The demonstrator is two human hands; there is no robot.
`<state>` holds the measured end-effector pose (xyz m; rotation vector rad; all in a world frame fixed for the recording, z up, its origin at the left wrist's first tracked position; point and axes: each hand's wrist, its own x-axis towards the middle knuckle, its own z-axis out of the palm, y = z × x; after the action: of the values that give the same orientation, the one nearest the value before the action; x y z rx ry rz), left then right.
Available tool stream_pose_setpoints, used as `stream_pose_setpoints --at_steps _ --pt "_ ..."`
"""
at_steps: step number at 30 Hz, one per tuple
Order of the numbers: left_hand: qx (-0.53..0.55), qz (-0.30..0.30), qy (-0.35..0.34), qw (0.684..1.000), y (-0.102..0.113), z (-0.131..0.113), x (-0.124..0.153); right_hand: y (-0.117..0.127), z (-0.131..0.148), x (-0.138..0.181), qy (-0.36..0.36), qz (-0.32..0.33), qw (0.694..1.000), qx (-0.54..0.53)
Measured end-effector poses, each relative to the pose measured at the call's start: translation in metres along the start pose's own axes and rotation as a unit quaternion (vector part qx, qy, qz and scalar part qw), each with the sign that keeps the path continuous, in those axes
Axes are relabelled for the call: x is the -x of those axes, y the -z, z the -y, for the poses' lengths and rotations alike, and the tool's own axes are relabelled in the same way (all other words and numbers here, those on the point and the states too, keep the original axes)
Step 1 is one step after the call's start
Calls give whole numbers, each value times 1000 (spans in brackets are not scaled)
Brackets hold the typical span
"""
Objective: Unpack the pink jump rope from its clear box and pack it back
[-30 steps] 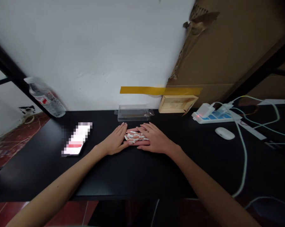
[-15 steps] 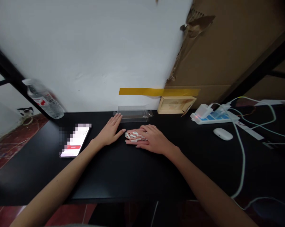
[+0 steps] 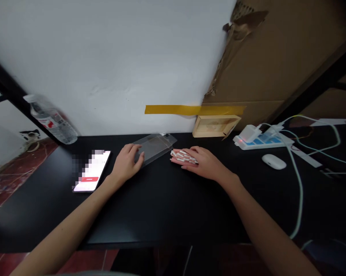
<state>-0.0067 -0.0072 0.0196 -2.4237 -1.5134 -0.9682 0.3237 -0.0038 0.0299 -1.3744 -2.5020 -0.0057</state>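
Note:
My left hand (image 3: pixel 126 162) has its thumb and fingers curled over the near left end of a clear plastic box (image 3: pixel 154 147). The box is flat and see-through and lies slanted on the black table. My right hand (image 3: pixel 209 162) is closed round the right end of a bundle of pink sticks with white ends (image 3: pixel 182 156). Their exact kind is too small to tell, and my fingers cover the right part of the bundle. The bundle's left end lies just right of the box's far right corner.
A phone (image 3: pixel 94 170) lies left of my left hand, with a plastic bottle (image 3: pixel 53 120) behind it. At the back stand a shallow wooden box (image 3: pixel 215 126) and a white power strip (image 3: pixel 261 142) with cables. A white mouse (image 3: pixel 274 161) sits at the right.
The clear plastic box has swung from lying along the wall to a slant, its left end nearer me. My left hand's fingers have curled onto it. The pink bundle and my right hand have shifted right.

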Motion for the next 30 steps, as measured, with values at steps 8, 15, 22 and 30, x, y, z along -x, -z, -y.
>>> stream_pose_setpoints --at_steps 8,15,22,30 --pt "-32 193 11 981 0 8 -5 -12 -8 2 -132 60 989 40" --pt "51 266 -21 962 32 26 -11 -16 -22 -1 -106 25 994 8" --pt "-21 204 -21 978 10 21 -6 -15 -26 -5 -45 -15 997 -54" --pt "-29 240 -99 965 12 36 -11 -21 -33 -6 21 -41 991 -127"
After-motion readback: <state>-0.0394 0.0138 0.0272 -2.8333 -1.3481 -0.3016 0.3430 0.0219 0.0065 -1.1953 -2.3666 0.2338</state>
